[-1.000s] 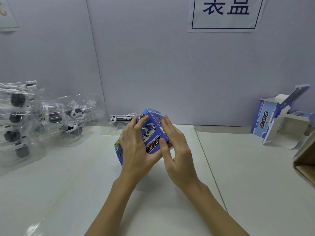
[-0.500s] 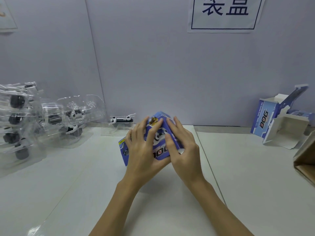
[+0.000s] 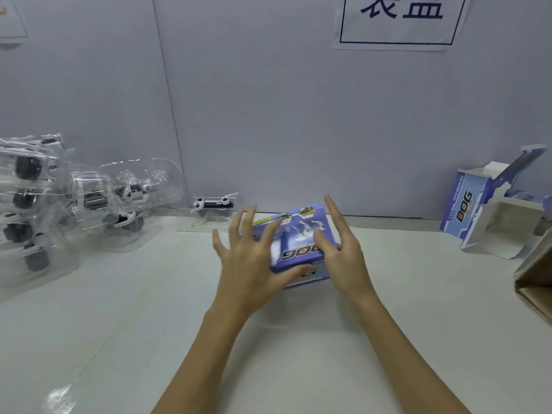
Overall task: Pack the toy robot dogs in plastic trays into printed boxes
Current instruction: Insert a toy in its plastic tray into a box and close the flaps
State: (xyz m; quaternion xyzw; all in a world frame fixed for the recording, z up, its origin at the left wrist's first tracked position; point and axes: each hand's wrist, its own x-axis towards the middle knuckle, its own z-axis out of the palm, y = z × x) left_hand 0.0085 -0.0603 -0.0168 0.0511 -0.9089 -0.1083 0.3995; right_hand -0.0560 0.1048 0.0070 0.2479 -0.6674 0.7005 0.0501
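Change: since half a second ago, both hands lifted off the box and spread open; box now flat on the table instead of tilted up on an edge.
Printed box [image 3: 294, 243]: closed, blue, lying at centre of the table [image 3: 119, 324], "DOG" print facing up, picture slightly blurred.
Left hand [image 3: 248, 261]: fingers straight and spread wide — holding nothing; thumb at the near edge of the box, whether touching cannot tell.
Right hand [image 3: 343, 252]: fingers also straight and apart, gripping nothing; hovering at the 3 o'clock end of the box, one finger over the lid.
Trays with toy dogs [image 3: 33, 204]: stack of clear plastic trays at 9 o'clock, dark and white toy parts visible inside, well apart from the box.
More trays [image 3: 128, 201]: second clear group at 10 o'clock, near the wall, just beside the first stack.
Single toy dog [image 3: 213, 204]: white and black, in a clear tray at 11 o'clock, by the wall, near the box but not touching.
Open box [image 3: 490, 210]: at 2 o'clock, flaps up, white inside showing, "DOG" on its side.
Cardboard carton [image 3: 534, 282]: brown — only a corner visible at 3 o'clock, at frame edge.
Sign [image 3: 400, 19]: white paper on the wall at 1 o'clock, dark characters, cut off at top.
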